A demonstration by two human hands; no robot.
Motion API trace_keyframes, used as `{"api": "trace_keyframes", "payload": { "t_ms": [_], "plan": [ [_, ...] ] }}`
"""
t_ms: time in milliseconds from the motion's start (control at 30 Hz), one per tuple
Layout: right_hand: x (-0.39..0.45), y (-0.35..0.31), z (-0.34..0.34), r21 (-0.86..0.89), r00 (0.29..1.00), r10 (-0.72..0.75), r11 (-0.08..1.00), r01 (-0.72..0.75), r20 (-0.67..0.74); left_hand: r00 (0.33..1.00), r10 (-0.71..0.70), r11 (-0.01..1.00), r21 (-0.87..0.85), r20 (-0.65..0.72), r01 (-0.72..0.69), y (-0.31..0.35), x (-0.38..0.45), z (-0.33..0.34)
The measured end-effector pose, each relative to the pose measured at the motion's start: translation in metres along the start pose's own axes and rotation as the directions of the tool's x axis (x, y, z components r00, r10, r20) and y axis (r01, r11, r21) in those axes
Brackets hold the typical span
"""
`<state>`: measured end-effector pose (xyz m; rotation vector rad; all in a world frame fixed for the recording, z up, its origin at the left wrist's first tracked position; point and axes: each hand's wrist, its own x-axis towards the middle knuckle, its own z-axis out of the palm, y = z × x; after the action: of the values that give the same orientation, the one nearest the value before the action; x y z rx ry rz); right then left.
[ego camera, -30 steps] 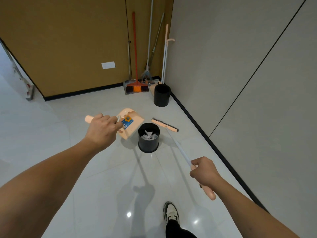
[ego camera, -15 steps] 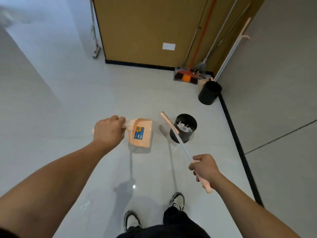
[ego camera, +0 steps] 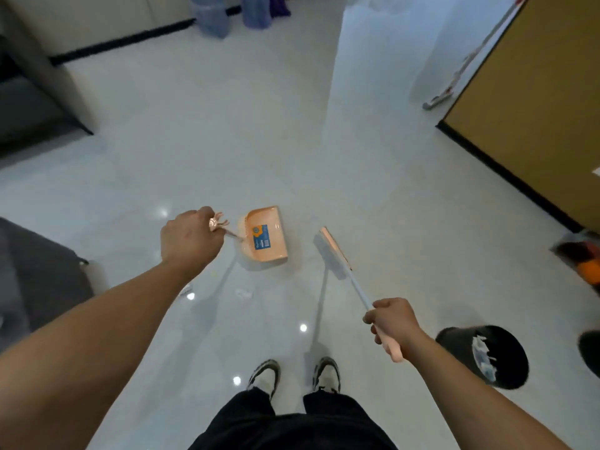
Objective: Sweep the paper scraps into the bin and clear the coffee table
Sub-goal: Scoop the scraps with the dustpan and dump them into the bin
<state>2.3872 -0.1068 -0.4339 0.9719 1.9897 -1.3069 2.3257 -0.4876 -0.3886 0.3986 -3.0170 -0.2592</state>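
My left hand grips the handle of a peach dustpan with a blue label, held just above the white floor ahead of me. My right hand grips the peach end of a broom, whose white shaft runs forward to a brush head hovering right of the dustpan. A black bin holding white paper scraps stands at my lower right, behind my right arm. A small paper scrap lies on the floor between my arms, and another scrap shows beside my left forearm.
A brown wall panel with black skirting runs along the right, with a mop leaning at its corner. A grey sofa edge sits at left. Blue containers stand far ahead. My shoes are below.
I have turned left, away from the wall corner. The black bin has slid from ahead of me to my lower right. Both hands keep their tools, and floor scraps have come into view.
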Motion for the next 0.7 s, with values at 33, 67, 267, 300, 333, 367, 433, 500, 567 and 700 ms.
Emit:
{"api": "trace_keyframes", "payload": {
  "t_ms": [33, 67, 267, 300, 333, 367, 433, 500, 567, 700],
  "plan": [
    [0.005, -0.013, 0.007, -0.015, 1.0, -0.014, 1.0, 0.014, 0.027, 0.995, -0.096, 0.995, -0.005, -0.015, 0.096, -0.016, -0.011, -0.004],
    [0.015, -0.021, 0.014, -0.054, 0.997, -0.026, 0.998, 0.03, 0.079, 0.982, -0.187, 0.982, -0.006, -0.023, 0.187, -0.03, -0.023, -0.008],
    [0.042, -0.057, 0.074, -0.275, 0.97, -0.084, 0.95, 0.146, 0.227, 0.839, -0.54, 0.838, 0.05, -0.066, 0.544, -0.093, -0.11, -0.026],
    [0.044, -0.063, 0.083, -0.305, 0.965, -0.093, 0.937, 0.168, 0.245, 0.816, -0.574, 0.814, 0.058, -0.069, 0.577, -0.1, -0.122, -0.027],
    [0.046, -0.069, 0.093, -0.339, 0.961, -0.099, 0.922, 0.186, 0.259, 0.796, -0.601, 0.793, 0.071, -0.069, 0.605, -0.107, -0.134, -0.026],
    [0.049, -0.075, 0.102, -0.377, 0.957, -0.107, 0.903, 0.207, 0.271, 0.777, -0.626, 0.772, 0.087, -0.065, 0.629, -0.113, -0.145, -0.025],
    [0.055, -0.084, 0.119, -0.433, 0.95, -0.115, 0.869, 0.238, 0.291, 0.739, -0.672, 0.733, 0.105, -0.044, 0.672, -0.123, -0.166, -0.019],
    [0.061, -0.093, 0.137, -0.462, 0.946, -0.119, 0.85, 0.254, 0.301, 0.724, -0.69, 0.719, 0.088, -0.029, 0.689, -0.134, -0.182, -0.008],
    [0.067, -0.098, 0.153, -0.479, 0.942, -0.121, 0.836, 0.267, 0.313, 0.71, -0.704, 0.707, 0.1, 0.005, 0.7, -0.144, -0.192, 0.006],
    [0.057, -0.091, 0.179, -0.51, 0.932, -0.011, 0.835, 0.208, 0.363, 0.663, -0.738, 0.674, 0.1, 0.121, 0.732, -0.156, -0.198, 0.034]
  ]
}}
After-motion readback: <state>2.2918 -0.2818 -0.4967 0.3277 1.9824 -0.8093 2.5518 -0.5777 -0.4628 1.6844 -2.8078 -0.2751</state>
